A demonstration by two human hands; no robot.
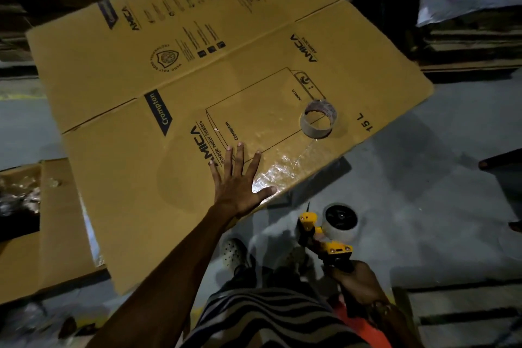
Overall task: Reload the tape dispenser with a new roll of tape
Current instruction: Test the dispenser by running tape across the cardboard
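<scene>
The right hand [357, 281] was low on the right side, with its fingers curled tight around the handle of the tape dispenser [327, 237]. The dispenser was yellow and black. It stuck up and away from the hand, over the gray floor [423, 192]. A roll of tape [340, 220] sat on the dispenser's wheel, at its far end, just past the yellow part. The roll looked pale on the side with a dark middle.

The left hand [237, 181] was flat, with its fingers spread wide. It pressed down on a big flat cardboard box [197, 93], close to the box's near edge. The thumb reached almost to that edge, next to a shiny strip of clear tape [278, 171] stuck on the cardboard.

An empty tape ring [317, 118] stood on the cardboard, well apart from both hands. It was farther off and to the right of the left hand. The shiny strip ran from near it down to the box's edge.

The dispenser was just off the near edge of the box, not touching it. There was bare floor to the right of the dispenser and past the box's right corner. More cardboard [56, 220] lay on the left, partly under the big box. A shoe [234, 254] showed on the floor, below the left hand and beside the dispenser. Dark stacks [466, 37] stood far behind.
</scene>
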